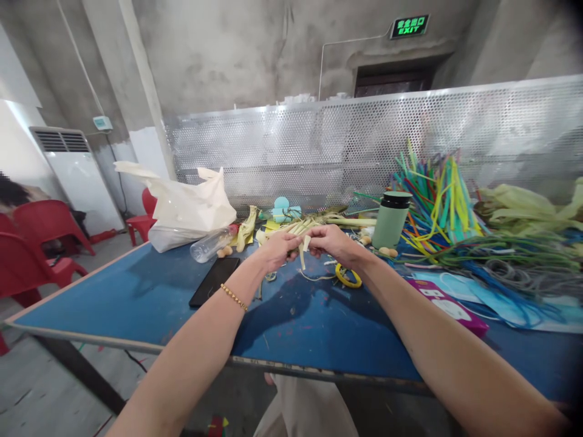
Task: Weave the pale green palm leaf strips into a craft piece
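My left hand [276, 251] and my right hand [336, 243] are close together over the middle of the blue table [136, 303]. Both have their fingers closed on a pale strip of what looks like corn husk [302, 257], whose end hangs down between them. More pale husk strips [298, 226] fan out just behind my fingers. Below my right hand lies a yellow ring [348, 277], with a thin cord beside it. A black phone [214, 282] rests on the table near my left forearm.
A white plastic bag [194, 203] and a clear bottle [208, 245] stand left. To the right are a green tumbler [390, 226], colourful strips [449, 200], coiled cords [505, 267], a purple packet [449, 305] and blue masks [523, 306]. A perforated metal screen [282, 152] borders the table's back.
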Demonstrator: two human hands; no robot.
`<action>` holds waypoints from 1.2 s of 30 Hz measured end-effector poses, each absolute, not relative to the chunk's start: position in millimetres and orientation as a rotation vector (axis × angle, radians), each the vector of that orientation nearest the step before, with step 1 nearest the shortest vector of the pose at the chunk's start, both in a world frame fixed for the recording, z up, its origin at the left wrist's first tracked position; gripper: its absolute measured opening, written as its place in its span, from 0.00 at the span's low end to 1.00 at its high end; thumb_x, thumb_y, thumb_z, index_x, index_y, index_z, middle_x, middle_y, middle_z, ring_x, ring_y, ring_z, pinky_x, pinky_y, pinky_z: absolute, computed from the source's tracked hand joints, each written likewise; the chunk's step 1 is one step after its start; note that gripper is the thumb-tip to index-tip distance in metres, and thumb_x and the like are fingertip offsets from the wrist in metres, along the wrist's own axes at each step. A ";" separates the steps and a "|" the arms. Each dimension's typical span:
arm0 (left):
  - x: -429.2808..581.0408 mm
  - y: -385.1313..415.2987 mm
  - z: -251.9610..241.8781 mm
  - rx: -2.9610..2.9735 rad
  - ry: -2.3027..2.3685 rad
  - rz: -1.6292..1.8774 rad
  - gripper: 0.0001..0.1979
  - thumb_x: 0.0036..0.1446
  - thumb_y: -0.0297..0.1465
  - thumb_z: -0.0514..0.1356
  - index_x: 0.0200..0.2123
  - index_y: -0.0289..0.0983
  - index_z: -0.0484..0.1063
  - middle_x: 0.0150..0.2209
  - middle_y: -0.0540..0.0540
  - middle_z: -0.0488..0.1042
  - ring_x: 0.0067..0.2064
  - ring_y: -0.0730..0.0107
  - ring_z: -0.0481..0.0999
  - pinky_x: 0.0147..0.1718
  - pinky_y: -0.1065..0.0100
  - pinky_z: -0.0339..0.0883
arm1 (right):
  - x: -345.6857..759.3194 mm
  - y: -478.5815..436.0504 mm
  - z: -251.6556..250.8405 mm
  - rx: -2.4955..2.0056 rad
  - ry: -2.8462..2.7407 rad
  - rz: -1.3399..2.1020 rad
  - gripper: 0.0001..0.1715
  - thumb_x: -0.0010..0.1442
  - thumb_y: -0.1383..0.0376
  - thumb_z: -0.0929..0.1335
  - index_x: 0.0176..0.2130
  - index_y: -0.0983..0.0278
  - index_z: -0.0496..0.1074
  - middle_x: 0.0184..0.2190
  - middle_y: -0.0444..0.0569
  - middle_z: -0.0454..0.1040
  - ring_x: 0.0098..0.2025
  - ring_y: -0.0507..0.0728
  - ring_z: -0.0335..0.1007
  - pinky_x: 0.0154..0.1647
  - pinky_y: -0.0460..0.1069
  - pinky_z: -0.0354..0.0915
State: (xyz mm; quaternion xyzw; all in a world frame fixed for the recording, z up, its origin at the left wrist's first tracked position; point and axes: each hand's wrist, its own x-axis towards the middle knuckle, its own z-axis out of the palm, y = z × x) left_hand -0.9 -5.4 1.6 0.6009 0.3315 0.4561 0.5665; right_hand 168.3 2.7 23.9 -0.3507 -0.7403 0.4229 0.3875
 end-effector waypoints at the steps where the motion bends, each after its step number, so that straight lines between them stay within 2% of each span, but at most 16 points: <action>1: -0.9 -4.7 1.1 1.405 0.784 1.088 0.14 0.49 0.36 0.67 0.22 0.32 0.70 0.18 0.51 0.62 0.19 0.81 0.56 0.19 0.74 0.45 | 168.4 4.0 23.2 -0.892 -1.878 1.062 0.12 0.45 0.60 0.72 0.23 0.66 0.71 0.17 0.42 0.69 0.20 0.48 0.63 0.21 0.44 0.60; 6: -1.0 -1.8 -2.3 1.402 0.813 1.136 0.17 0.48 0.35 0.69 0.19 0.33 0.66 0.16 0.54 0.57 0.18 0.82 0.53 0.19 0.73 0.43 | 167.8 12.5 18.3 -0.924 -1.811 0.948 0.19 0.46 0.53 0.74 0.23 0.64 0.67 0.18 0.42 0.68 0.20 0.51 0.66 0.20 0.45 0.62; 14: 1.1 -4.0 -1.4 1.442 0.799 1.094 0.13 0.49 0.31 0.67 0.20 0.33 0.67 0.16 0.54 0.58 0.18 0.82 0.54 0.20 0.72 0.41 | 166.6 12.4 17.7 -0.899 -1.906 0.768 0.19 0.52 0.52 0.69 0.22 0.64 0.66 0.17 0.40 0.62 0.20 0.49 0.58 0.24 0.47 0.62; 16: 1.6 -3.6 -0.3 1.402 0.778 1.145 0.12 0.48 0.29 0.67 0.20 0.32 0.67 0.17 0.54 0.58 0.18 0.83 0.54 0.19 0.73 0.42 | 168.6 14.7 18.9 -0.919 -1.930 0.609 0.19 0.54 0.52 0.67 0.23 0.64 0.68 0.18 0.42 0.64 0.22 0.50 0.59 0.25 0.47 0.60; 19: 1.0 -1.8 2.4 1.280 0.780 1.283 0.12 0.46 0.28 0.67 0.20 0.32 0.67 0.17 0.54 0.59 0.18 0.83 0.55 0.19 0.74 0.43 | 171.7 18.7 21.1 -0.984 -1.879 0.218 0.14 0.55 0.57 0.66 0.27 0.65 0.72 0.24 0.47 0.71 0.29 0.54 0.64 0.32 0.48 0.60; 22: -0.1 0.1 5.4 1.149 0.813 1.403 0.12 0.45 0.27 0.67 0.20 0.32 0.66 0.17 0.54 0.60 0.18 0.83 0.56 0.19 0.74 0.44 | 169.5 17.4 21.3 -1.018 -1.862 -0.017 0.13 0.55 0.60 0.66 0.24 0.64 0.72 0.26 0.49 0.72 0.32 0.55 0.64 0.36 0.49 0.59; 26: 0.6 1.8 5.2 1.114 0.849 1.448 0.13 0.48 0.26 0.66 0.19 0.33 0.64 0.16 0.54 0.59 0.17 0.83 0.55 0.19 0.74 0.46 | 157.6 9.0 14.7 -1.002 -2.031 0.277 0.23 0.57 0.54 0.65 0.17 0.64 0.67 0.16 0.43 0.63 0.23 0.51 0.57 0.26 0.47 0.51; 30: 2.1 2.4 1.0 1.179 0.825 1.414 0.14 0.50 0.27 0.64 0.18 0.33 0.64 0.16 0.53 0.60 0.17 0.82 0.55 0.19 0.73 0.45 | 149.8 5.8 7.3 -0.945 -1.975 0.523 0.19 0.52 0.54 0.69 0.21 0.65 0.70 0.16 0.43 0.66 0.21 0.50 0.58 0.25 0.46 0.53; 36: 2.1 0.1 0.5 1.217 0.799 1.381 0.15 0.48 0.29 0.66 0.17 0.32 0.65 0.16 0.53 0.60 0.18 0.82 0.55 0.19 0.73 0.46 | 147.3 5.5 4.6 -0.947 -1.826 0.728 0.19 0.49 0.53 0.70 0.19 0.65 0.68 0.16 0.44 0.67 0.20 0.50 0.58 0.23 0.46 0.54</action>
